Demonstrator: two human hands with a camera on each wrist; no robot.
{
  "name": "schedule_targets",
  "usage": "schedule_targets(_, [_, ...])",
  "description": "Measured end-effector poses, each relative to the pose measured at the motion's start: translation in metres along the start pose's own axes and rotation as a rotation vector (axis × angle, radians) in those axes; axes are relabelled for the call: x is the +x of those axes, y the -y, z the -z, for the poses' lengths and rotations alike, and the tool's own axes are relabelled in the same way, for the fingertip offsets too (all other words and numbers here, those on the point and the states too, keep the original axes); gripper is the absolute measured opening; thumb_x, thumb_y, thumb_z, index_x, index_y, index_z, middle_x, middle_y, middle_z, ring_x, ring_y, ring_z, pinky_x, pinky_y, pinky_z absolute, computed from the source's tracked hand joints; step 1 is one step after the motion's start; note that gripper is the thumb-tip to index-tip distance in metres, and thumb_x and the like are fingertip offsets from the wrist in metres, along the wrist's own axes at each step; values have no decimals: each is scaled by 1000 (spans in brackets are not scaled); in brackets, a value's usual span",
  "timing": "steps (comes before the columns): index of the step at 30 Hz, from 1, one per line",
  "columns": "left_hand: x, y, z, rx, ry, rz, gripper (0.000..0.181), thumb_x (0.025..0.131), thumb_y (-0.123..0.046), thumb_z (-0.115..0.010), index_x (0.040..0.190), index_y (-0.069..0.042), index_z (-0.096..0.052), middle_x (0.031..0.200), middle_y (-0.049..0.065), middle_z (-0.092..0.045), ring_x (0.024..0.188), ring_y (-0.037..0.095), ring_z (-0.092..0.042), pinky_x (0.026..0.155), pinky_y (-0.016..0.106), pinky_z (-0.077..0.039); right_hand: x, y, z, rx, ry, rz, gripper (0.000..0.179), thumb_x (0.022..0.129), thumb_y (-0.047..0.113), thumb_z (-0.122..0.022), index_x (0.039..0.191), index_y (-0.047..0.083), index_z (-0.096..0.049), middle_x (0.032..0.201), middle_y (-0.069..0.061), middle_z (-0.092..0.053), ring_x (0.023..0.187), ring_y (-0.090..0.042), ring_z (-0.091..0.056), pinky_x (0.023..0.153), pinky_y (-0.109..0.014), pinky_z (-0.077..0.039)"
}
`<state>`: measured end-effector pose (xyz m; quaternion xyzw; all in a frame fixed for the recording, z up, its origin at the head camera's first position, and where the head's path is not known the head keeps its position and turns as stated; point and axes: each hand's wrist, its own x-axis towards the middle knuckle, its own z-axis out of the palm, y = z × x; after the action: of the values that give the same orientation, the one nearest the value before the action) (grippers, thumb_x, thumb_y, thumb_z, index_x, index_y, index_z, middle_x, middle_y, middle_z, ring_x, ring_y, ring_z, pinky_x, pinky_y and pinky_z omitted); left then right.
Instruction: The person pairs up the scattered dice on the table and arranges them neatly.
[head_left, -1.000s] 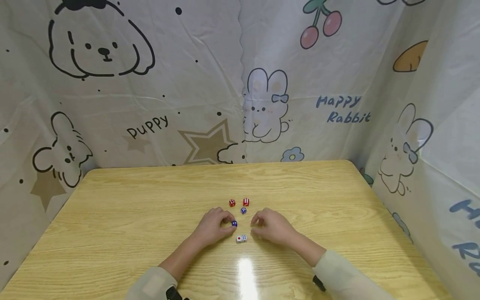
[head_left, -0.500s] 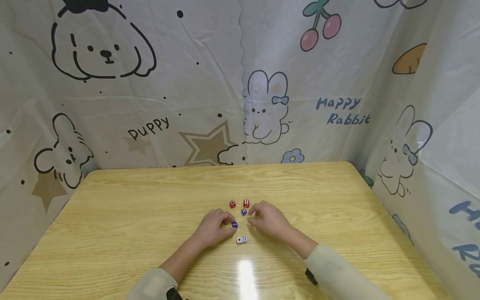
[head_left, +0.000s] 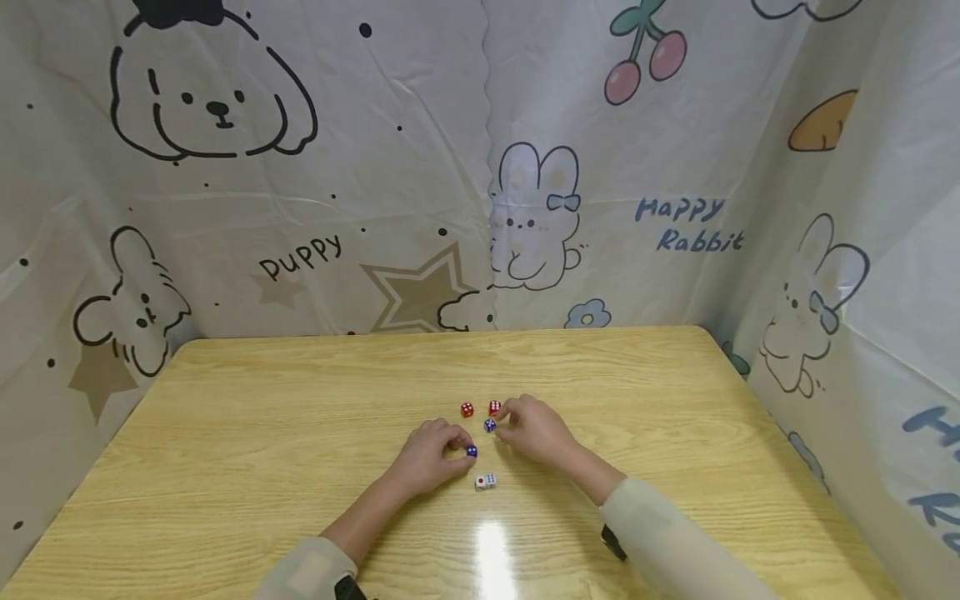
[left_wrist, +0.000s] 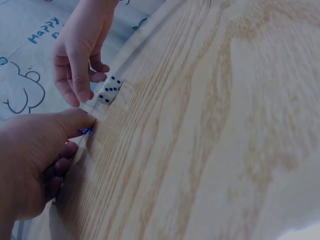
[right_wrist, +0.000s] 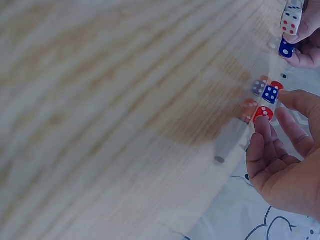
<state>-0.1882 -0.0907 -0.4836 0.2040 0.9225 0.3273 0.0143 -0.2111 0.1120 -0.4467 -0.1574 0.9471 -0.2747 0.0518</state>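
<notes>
My left hand pinches a blue die between thumb and forefinger, low at the table. In the right wrist view that die shows white pips. Just beyond it lies a second blue die. My right hand is at its right side, thumb tip right at the die and fingers spread apart. Behind are two red dice, one on the left and one on the right, the latter partly covered by a right fingertip in the right wrist view.
Two white dice sit side by side nearer to me, in front of the left hand's die. All rest on a wood-grain table. A printed cloth hangs behind and along the sides.
My right hand has moved forward and left, from beside the white dice to the farther blue die. The left hand keeps its pinch on the nearer blue die, in nearly the same place.
</notes>
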Motion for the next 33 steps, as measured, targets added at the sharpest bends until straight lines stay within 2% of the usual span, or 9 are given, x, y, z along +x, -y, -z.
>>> schedule_targets(11, [0, 1, 0, 8, 1, 3, 13, 81, -30, -70, 90, -21, -65, 82, -7, -52, 78, 10, -42, 71, 29, -33, 5, -2, -5, 1, 19, 9, 19, 81, 17, -68, 100, 11, -67, 81, 0, -55, 67, -12, -48, 56, -24, -40])
schedule_targets(22, [0, 1, -2, 5, -6, -5, 14, 81, -32, -70, 91, -23, -66, 80, -8, -51, 77, 9, -41, 70, 27, -32, 10, 0, -9, -33, 8, 45, 18, 82, 19, -70, 98, 12, -66, 83, 0, -56, 72, -11, -50, 60, -25, -41])
schedule_targets(33, [-1, 2, -1, 5, -4, 0, 13, 81, -32, -69, 90, -23, -66, 80, -7, -51, 77, 9, -41, 71, 27, -32, 12, 2, -10, -44, 17, 40, 14, 82, 18, -69, 94, 13, -66, 84, -1, -57, 74, -13, -51, 63, -28, -43])
